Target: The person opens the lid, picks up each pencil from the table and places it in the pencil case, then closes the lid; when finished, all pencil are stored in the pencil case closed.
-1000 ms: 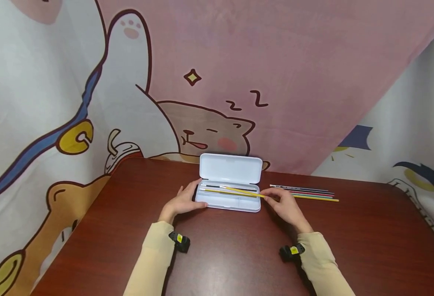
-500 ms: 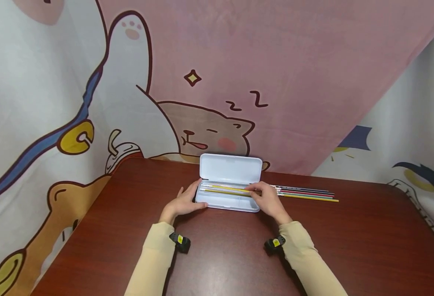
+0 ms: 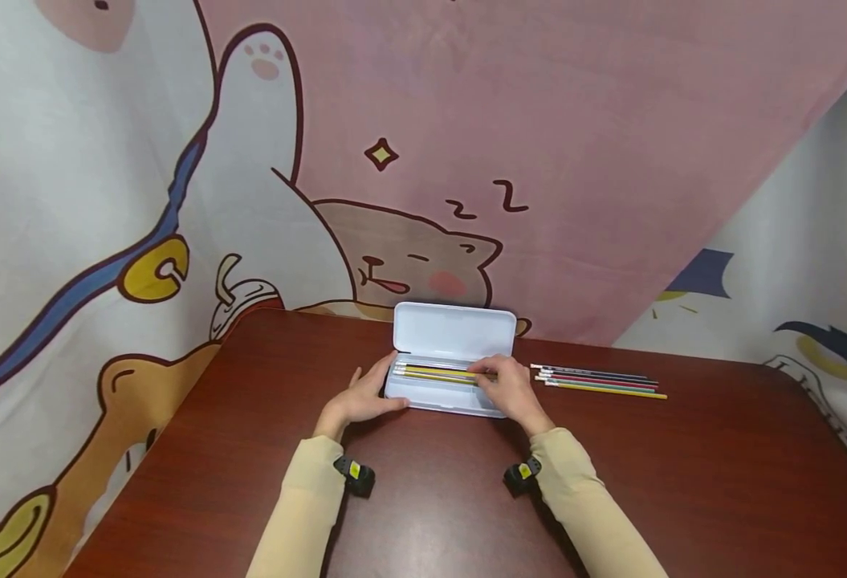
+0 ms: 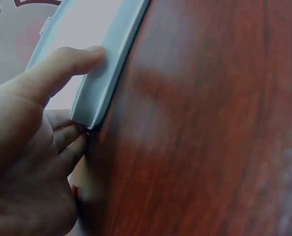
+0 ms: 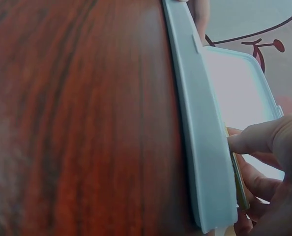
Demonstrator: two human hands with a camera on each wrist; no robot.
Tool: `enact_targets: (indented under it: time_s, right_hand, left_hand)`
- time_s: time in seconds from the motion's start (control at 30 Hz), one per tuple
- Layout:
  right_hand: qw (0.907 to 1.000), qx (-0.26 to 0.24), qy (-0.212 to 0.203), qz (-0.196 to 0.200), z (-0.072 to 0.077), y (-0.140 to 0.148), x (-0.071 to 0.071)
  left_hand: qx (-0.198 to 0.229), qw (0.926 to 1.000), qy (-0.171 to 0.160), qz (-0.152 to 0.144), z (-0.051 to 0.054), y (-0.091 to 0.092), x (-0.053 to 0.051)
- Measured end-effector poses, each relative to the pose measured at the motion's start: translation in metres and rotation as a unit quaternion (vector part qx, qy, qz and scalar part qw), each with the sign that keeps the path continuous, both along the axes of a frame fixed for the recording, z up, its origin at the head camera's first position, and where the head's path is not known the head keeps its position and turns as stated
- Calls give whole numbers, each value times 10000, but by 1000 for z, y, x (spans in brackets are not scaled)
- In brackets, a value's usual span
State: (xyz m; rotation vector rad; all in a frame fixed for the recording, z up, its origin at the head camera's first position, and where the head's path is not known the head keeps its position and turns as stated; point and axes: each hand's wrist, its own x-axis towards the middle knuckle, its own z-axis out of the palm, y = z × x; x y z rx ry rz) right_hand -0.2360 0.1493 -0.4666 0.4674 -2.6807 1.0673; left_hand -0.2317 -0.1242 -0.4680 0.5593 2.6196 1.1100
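Note:
A white pencil case (image 3: 433,395) lies with its lid (image 3: 454,331) raised at the back. My left hand (image 3: 358,400) holds its left end; in the left wrist view the thumb rests on the front rim of the case (image 4: 99,93) and the other fingers are at the end wall. Inside the back compartment lie several pencils, eraser ends to the left. My right hand (image 3: 511,392) reaches over the right end and pinches a yellow pencil (image 3: 441,371) low in that compartment. In the right wrist view, part of the pencil (image 5: 240,184) shows beside the fingers.
Right of the case, several pencils (image 3: 600,383) in dark, red, green and yellow lie side by side on the brown wooden table (image 3: 423,498). A cartoon-printed cloth (image 3: 575,160) hangs directly behind the table's back edge.
The right hand has moved left from beside the case to over its right end, bringing the yellow pencil from slanted to lying along the compartment. The left hand keeps its place.

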Motion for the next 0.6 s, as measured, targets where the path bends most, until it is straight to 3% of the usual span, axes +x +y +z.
enact_targets:
  time_s: [0.6]
  right_hand:
    - [9984, -502, -6, -248, 2, 24, 14]
  left_hand:
    - [48, 10000, 13, -16, -2, 1, 0]
